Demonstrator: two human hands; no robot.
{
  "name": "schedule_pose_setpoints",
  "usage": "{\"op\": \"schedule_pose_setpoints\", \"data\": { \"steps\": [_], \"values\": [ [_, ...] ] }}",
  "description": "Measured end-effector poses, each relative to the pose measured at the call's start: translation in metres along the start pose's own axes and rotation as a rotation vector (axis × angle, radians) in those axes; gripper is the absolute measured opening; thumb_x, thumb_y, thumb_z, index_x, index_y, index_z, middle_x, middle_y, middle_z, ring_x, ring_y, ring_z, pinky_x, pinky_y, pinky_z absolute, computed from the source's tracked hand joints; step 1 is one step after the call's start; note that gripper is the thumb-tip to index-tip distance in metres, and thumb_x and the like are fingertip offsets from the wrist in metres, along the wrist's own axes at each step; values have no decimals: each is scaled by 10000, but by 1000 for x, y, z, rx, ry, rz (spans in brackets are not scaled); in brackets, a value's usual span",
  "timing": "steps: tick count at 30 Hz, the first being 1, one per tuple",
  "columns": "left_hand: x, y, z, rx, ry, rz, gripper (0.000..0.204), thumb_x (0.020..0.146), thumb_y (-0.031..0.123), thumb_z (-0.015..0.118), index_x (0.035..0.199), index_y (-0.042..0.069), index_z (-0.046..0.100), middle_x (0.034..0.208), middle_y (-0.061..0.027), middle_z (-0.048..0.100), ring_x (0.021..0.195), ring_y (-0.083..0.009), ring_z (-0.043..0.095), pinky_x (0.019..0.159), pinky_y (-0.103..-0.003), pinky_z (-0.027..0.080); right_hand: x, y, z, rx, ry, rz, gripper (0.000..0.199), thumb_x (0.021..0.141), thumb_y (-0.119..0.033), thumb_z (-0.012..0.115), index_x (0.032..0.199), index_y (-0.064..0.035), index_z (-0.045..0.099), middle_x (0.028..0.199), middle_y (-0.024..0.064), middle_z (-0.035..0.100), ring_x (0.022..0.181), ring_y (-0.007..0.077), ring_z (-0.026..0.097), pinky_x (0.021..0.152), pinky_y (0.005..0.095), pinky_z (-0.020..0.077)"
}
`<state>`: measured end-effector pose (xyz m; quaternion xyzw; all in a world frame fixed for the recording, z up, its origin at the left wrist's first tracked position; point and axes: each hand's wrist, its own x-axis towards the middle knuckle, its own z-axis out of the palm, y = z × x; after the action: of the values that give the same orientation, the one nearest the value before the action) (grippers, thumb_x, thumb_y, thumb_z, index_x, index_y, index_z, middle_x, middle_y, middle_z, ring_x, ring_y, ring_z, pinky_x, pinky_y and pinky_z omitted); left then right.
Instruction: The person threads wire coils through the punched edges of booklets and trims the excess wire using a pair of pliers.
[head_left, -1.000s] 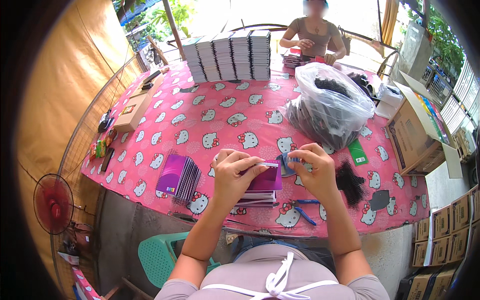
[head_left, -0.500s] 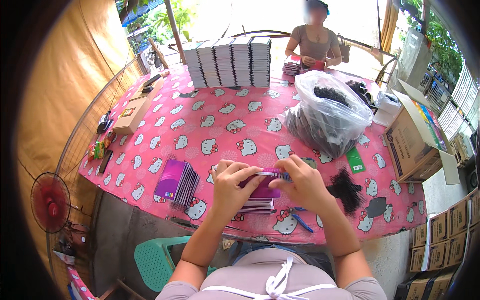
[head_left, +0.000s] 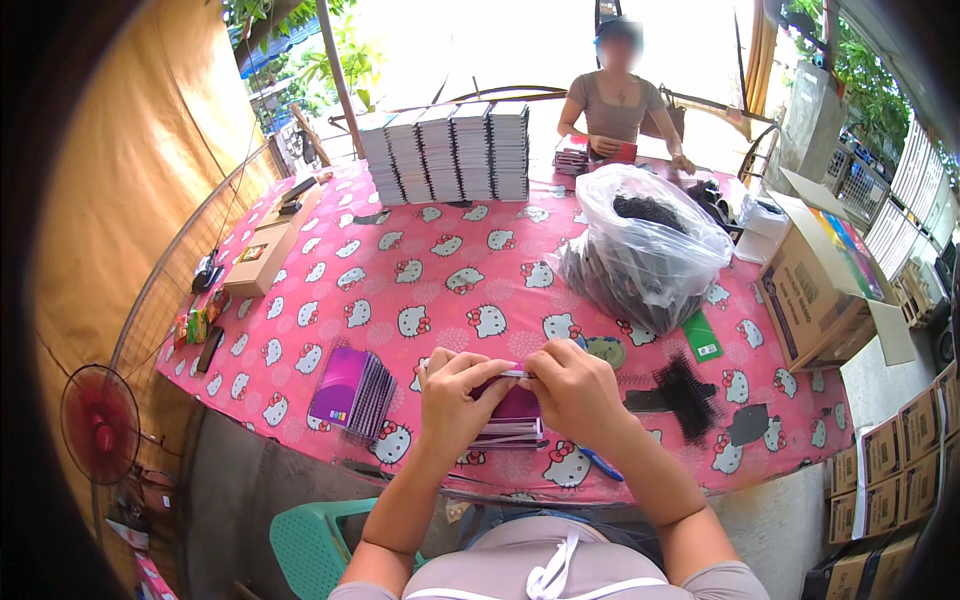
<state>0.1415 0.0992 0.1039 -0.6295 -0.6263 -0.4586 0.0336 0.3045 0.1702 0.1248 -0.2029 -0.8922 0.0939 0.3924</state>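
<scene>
Both hands hold a purple notebook [head_left: 517, 402] by its far edge, above a small stack of purple notebooks [head_left: 508, 437]. My left hand [head_left: 462, 400] is closed on the edge's left part, thumb and fingers pinched. My right hand [head_left: 575, 390] grips the same edge farther right, its fingertips close to the left ones. Fingers hide most of the binding edge. Left of my hands stands a stack of spiral-bound purple notebooks [head_left: 350, 392]. Close to my right forearm lies a blue-handled tool [head_left: 601, 465], partly covered.
Black spiral coils [head_left: 688, 396] lie to the right, with a dark grey scrap [head_left: 748, 425] nearby. Farther back are a plastic bag of black coils [head_left: 645, 260], a green notebook [head_left: 703, 337] and an open carton [head_left: 825, 290]. Tall notebook stacks [head_left: 445, 155] and a co-worker [head_left: 615, 105] are across the table.
My right hand has come in closer to my left and now pinches the notebook's edge. The co-worker's one hand has moved out toward the right. The view has tilted slightly.
</scene>
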Motion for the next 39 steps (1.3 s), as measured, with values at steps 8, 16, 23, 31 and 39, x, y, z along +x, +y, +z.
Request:
{"op": "schedule_pose_setpoints", "data": {
  "steps": [8, 16, 23, 31, 39],
  "values": [
    [-3, 0, -1, 17, 7, 11, 193, 678, 217, 786, 862, 182, 739, 779, 47, 649, 770, -163, 511, 741, -333, 376, -2, -7, 3, 90, 41, 133, 140, 793, -110, 652, 786, -13, 551, 774, 130, 544, 742, 329, 576, 625, 404, 478],
    [-5, 6, -9, 14, -2, 46, 185, 655, 156, 803, 830, 130, 748, 754, 9, 662, 729, -156, 510, 666, -297, 414, -2, 10, -3, 176, -120, 204, 60, 821, -59, 607, 816, 0, 596, 759, 144, 586, 711, 312, 606, 634, 370, 489],
    [-1, 13, -6, -77, -33, -14, 302, 637, 99, 810, 925, 80, 722, 791, -32, 675, 777, -162, 573, 703, -295, 472, -94, 197, 18, -84, -540, 435, 568, 623, -276, 789, 1081, -11, 582, 1162, 204, 542, 1139, 356, 483, 965, 409, 409],
    [4, 12, -8, -67, 13, 62, 252, 599, 137, 834, 810, 64, 717, 788, -56, 673, 783, -199, 604, 698, -310, 487, -109, 206, 47, -191, -517, 277, 544, 659, -293, 771, 1108, -84, 547, 1157, 128, 584, 1105, 339, 541, 882, 442, 465],
    [-1, 12, -9, -63, -34, -17, 246, 583, 181, 853, 745, 64, 711, 733, -47, 662, 742, -183, 619, 658, -312, 501, -31, 142, 6, 825, 132, 472, 446, 765, -236, 702, 1132, -38, 542, 1004, 177, 638, 900, 246, 635, 767, 402, 513]
  ]
}}
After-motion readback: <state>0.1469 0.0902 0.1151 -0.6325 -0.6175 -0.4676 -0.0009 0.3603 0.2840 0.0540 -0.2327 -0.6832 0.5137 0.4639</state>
